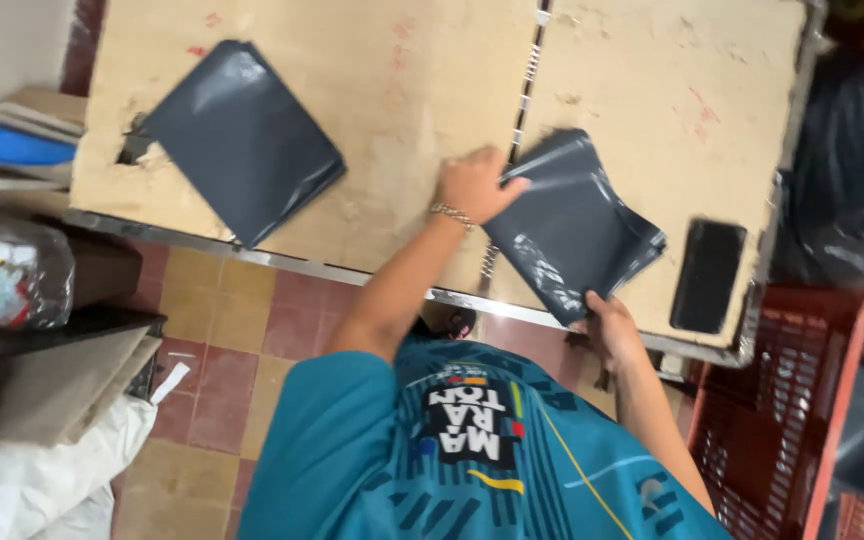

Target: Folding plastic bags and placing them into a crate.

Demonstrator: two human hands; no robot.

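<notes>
A stack of dark grey plastic mailer bags (577, 235) lies near the front edge of a worn wooden table (402, 90). My left hand (472, 185), with a bracelet at the wrist, rests on the stack's upper left corner and pinches the top bag. At the table edge my right hand (610, 325) grips the stack's near corner. A second pile of the same grey bags (242, 140) lies apart on the left of the table.
A black phone (707, 275) lies flat just right of the stack. A red plastic crate (782, 420) stands at the lower right, with a black plastic sack (852, 170) above it. A clear bag of items (7, 270) and white sacks (42, 470) sit at the left over a tiled floor.
</notes>
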